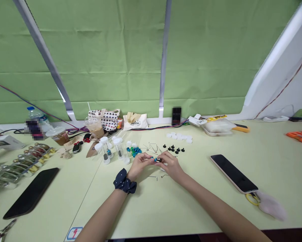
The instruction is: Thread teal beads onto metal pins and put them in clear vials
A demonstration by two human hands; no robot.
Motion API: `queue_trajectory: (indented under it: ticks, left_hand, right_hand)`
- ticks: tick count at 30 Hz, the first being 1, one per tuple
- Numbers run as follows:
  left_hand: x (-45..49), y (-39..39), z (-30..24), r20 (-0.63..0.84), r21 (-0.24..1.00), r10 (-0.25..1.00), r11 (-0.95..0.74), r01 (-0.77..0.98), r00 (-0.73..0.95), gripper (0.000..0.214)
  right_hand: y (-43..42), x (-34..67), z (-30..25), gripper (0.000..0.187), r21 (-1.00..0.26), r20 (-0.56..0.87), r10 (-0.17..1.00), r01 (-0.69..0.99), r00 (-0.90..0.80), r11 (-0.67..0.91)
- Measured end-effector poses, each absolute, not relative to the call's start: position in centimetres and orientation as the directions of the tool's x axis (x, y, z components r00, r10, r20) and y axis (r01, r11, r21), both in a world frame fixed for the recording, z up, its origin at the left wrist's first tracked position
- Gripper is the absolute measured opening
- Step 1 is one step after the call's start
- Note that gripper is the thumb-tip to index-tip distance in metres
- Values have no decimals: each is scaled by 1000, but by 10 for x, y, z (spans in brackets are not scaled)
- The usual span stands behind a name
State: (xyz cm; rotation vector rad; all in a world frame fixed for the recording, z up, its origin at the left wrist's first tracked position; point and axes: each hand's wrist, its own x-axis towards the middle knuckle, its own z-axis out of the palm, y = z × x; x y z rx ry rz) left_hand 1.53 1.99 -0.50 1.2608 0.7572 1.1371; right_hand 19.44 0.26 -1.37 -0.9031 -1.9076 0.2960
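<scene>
Clear plastic vials (119, 148) w/ dark, teal beads (109, 152); L hand (140, 164), R hand (171, 165) pinching blue bead (156, 160).

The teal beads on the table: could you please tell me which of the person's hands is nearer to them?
Left: the left hand sits just in front of the teal beads; the right hand lies farther to their right.

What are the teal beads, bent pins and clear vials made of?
The glossy teal round beads look like glass or polished plastic; sharp highlights, can't tell which. The thin bent silver pins look like bright metal wire, given their sheen and crisp bends. The clear cylindrical vials look like smooth plastic, see-through with soft reflections.
</scene>
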Motion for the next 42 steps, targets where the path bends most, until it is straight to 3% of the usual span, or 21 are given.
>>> queue_trajectory:
  ticks: [8, 17, 36, 42]
  left_hand:
    - [13, 20, -4, 138, 965, 945, -62, -256, 295, 23]
    - [11, 21, -4, 145, 961, 944, -64, -270, 295, 24]
    - [10, 22, -8, 182, 971, 959, -141, -192, 217, 23]
    - [10, 21, -7, 156, 975, 936, -95, -198, 317, 27]
  right_hand:
    - [5, 195, -14, 19, -778, 557, 806, 214, -199, 590]
    - [3, 192, -8, 26, -965, 262, 945, -84, -194, 250]
    - [3, 189, -5, 39, -976, 146, 969, -186, -198, 109]
    - [4, 192, -8, 41, -999, 26, 974, -39, -223, 18]
